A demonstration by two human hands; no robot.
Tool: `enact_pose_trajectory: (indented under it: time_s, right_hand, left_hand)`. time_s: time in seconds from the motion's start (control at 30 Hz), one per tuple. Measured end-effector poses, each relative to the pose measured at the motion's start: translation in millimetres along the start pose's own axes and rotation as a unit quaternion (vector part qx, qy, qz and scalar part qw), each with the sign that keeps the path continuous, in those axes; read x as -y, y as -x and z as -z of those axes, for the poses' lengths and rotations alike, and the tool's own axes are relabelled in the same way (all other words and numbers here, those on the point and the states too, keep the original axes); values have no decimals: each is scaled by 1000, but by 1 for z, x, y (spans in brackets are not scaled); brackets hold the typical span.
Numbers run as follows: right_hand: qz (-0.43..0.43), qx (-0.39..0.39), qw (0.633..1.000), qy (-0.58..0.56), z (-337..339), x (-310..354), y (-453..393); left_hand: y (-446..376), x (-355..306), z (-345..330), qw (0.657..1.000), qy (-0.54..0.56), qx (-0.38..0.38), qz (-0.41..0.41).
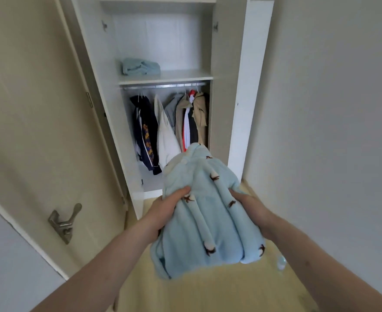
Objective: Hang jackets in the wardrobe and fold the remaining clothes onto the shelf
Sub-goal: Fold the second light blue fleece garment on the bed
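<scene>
Currently a folded light-blue fleece garment (204, 212) with small brown motifs is held up before the open wardrobe (237, 109), the left hand (167, 204) and right hand (249, 204) gripping its sides. Beyond, a folded blue garment (140, 66) lies on the shelf (181, 76); jackets (169, 122) hang from the rail (163, 86) beneath.

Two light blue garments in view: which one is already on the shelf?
The plain folded blue garment on the shelf, left side. The other, patterned blue garment, is held by the left hand and right hand.
</scene>
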State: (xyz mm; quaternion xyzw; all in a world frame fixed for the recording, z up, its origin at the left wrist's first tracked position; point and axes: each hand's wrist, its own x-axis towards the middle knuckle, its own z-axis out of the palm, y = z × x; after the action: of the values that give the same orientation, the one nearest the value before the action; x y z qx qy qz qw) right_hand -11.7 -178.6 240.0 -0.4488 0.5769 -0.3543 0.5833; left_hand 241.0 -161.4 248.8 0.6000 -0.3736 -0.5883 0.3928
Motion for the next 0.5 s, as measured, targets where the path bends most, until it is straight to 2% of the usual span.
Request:
enact_pose_trajectory:
  time_s: [0.1,0.27,0.5]
  right_hand:
    - [31,11,999,-7,-15,40,-51]
    - [35,19,999,-7,-42,96,-140]
    - [67,-9,998,4,-80,171,-259]
  left_hand:
    - [-41,-39,20,1000,1,-8,-15]
    - [-119,-101,57,999,-7,0,-35]
    - [-234,-178,108,998,-8,31,-57]
